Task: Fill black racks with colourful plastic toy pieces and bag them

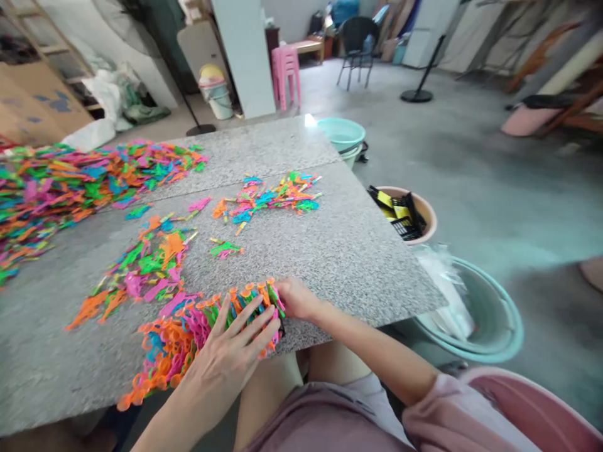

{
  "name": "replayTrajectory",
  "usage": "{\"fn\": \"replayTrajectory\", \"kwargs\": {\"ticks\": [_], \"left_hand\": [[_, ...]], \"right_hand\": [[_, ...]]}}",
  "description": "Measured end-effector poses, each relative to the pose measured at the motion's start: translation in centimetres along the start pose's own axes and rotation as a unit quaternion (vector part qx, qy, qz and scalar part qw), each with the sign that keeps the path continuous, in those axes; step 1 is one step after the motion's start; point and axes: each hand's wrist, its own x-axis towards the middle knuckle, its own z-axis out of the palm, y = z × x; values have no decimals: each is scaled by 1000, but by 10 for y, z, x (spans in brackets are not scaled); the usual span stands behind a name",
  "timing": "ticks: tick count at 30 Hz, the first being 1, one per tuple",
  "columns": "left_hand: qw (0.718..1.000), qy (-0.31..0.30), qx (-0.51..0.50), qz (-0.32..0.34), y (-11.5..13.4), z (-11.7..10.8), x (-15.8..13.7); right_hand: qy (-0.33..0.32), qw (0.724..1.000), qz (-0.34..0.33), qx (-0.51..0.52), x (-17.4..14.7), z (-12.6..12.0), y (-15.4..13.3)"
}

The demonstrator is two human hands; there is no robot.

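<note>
A tight row of small bright plastic toys (198, 326), orange, pink, green and blue with round orange disc ends, lies along the table's near edge. Across its right part rests my left hand (235, 345), back up, fingers spread out flat. At the row's right end, my right hand (296, 299) is curled closed against a green toy (276, 298); its fingertips are partly hidden. Beyond the row, a loose heap of the same toys (155, 260) lies to the left, and a smaller cluster (276, 198) sits farther back. A few green and pink pieces (226, 249) lie between them.
A large pile of toys (85, 182) covers the far left of the speckled stone table (367, 263). Beside its right edge stand a tub with black and yellow items (426, 216), a teal tub with clear plastic bags (513, 326) and a pink tub (532, 402).
</note>
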Motion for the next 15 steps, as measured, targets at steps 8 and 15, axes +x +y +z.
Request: {"fn": "replayTrajectory", "kwargs": {"ticks": [8, 15], "left_hand": [[980, 84, -70, 169, 31, 33, 53], [980, 78, -127, 132, 18, 24, 15]], "right_hand": [[298, 919, 258, -18, -149, 1, -14], [503, 729, 453, -101, -298, -31, 38]]}}
